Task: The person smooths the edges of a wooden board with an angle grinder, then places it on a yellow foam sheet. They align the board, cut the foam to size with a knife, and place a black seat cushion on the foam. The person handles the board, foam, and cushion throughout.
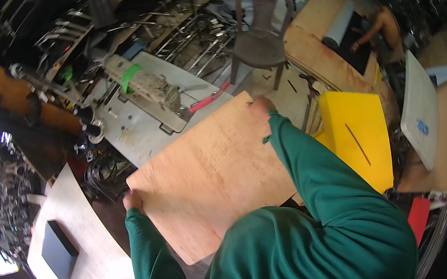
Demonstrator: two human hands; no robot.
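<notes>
A large tan plywood board (214, 174) with rounded corners spans the space in front of me. My left hand (132, 200) is closed on its left edge near the far left corner. At the far right corner, my right hand (260, 112) grips the board's edge. Just past the board stands a pale work table (133, 137) carrying a sewing machine (145, 84) with a green band around its arm. A pink-red strip (210, 97) lies at that table's right side. The near edge of the board is partly hidden by my green-sleeved body.
On the left, a white table (93, 264) bears a dark flat box (59, 252). A brown plastic chair (262, 37) stands beyond the board. To my right are a yellow foam block (358, 139) and a white rounded panel (419, 111). A person (386, 30) works at the far right.
</notes>
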